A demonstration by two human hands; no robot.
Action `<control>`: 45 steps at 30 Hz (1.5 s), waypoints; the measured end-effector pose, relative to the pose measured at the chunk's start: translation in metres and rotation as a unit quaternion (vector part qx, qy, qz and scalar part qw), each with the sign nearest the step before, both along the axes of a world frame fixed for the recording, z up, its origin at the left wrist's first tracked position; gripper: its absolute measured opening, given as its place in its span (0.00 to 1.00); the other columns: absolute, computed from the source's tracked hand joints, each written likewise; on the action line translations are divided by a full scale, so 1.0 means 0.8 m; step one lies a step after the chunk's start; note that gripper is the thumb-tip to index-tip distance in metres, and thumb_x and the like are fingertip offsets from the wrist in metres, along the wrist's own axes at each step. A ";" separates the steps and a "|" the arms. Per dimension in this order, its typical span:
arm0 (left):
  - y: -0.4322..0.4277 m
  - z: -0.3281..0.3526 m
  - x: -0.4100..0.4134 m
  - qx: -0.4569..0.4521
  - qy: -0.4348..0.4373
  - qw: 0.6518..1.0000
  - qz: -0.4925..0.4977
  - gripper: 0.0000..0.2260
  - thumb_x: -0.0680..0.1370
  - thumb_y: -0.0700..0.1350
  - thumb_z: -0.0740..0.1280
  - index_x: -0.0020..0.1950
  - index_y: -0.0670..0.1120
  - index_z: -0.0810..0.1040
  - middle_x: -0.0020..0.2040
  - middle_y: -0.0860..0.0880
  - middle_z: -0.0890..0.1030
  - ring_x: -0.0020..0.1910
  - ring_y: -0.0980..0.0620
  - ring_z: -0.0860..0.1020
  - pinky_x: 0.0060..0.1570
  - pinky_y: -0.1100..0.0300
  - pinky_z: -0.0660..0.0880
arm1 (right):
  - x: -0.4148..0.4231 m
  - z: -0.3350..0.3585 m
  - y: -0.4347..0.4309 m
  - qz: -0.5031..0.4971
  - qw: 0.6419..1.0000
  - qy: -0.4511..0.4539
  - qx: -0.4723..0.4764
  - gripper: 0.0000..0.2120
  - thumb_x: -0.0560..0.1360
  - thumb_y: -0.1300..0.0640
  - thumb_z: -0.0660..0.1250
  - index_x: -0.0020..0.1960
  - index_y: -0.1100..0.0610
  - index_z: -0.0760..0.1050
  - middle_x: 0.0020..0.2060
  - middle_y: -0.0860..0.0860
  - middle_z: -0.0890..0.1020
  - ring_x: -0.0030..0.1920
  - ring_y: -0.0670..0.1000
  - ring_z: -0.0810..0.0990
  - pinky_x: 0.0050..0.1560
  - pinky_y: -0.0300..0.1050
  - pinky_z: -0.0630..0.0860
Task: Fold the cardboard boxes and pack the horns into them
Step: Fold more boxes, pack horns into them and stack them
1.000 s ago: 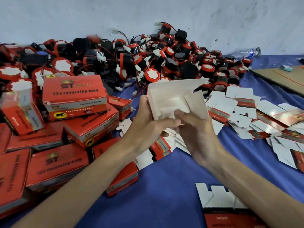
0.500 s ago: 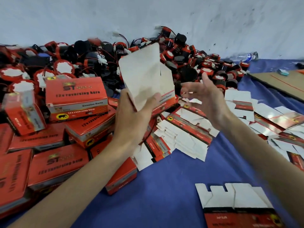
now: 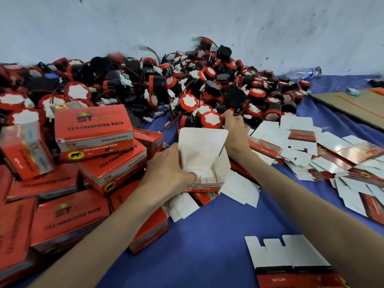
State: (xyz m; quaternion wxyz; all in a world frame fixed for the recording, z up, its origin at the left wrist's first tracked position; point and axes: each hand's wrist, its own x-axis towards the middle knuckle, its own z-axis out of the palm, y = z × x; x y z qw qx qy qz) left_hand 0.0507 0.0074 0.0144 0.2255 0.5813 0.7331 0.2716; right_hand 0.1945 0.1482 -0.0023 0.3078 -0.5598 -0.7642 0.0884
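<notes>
My right hand (image 3: 233,127) has left the box (image 3: 204,161) and now grips a horn (image 3: 212,119) at the pile's edge; my left hand (image 3: 169,173) holds the folded box open, ready for packing.

A scuffed pale wall (image 3: 207,23) rises behind a blue cloth (image 3: 197,235) covering the floor.

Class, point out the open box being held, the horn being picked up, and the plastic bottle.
open box (image 3: 204,163), head view, white inside wall.
horn (image 3: 212,119), head view, white face.
plastic bottle (image 3: 307,72), head view, clear body.
</notes>
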 end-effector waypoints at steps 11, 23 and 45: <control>0.008 -0.004 0.002 -0.019 -0.040 0.999 0.023 0.22 0.70 0.45 0.74 0.61 0.49 0.70 0.59 0.48 0.78 0.58 0.45 0.76 0.56 0.52 0.75 | 0.069 0.099 -0.125 0.197 0.944 0.099 0.246 0.34 0.75 0.30 0.52 0.57 0.62 0.63 0.44 0.50 0.77 0.48 0.47 0.78 0.47 0.41 0.73; -0.001 -0.001 0.000 0.031 -0.119 0.992 -0.037 0.21 0.71 0.49 0.73 0.63 0.54 0.73 0.57 0.52 0.80 0.58 0.48 0.77 0.58 0.50 0.75 | 0.007 0.049 -0.157 0.106 0.956 -0.196 0.189 0.32 0.73 0.30 0.50 0.58 0.56 0.74 0.43 0.51 0.82 0.48 0.54 0.78 0.33 0.49 0.75; -0.005 0.014 0.001 0.077 -0.125 0.988 0.040 0.09 0.80 0.38 0.58 0.46 0.40 0.78 0.49 0.38 0.79 0.51 0.38 0.76 0.47 0.50 0.70 | 0.027 0.053 -0.132 0.173 0.949 -0.262 0.020 0.07 0.76 0.49 0.67 0.47 0.47 0.83 0.50 0.42 0.79 0.54 0.49 0.74 0.43 0.46 0.74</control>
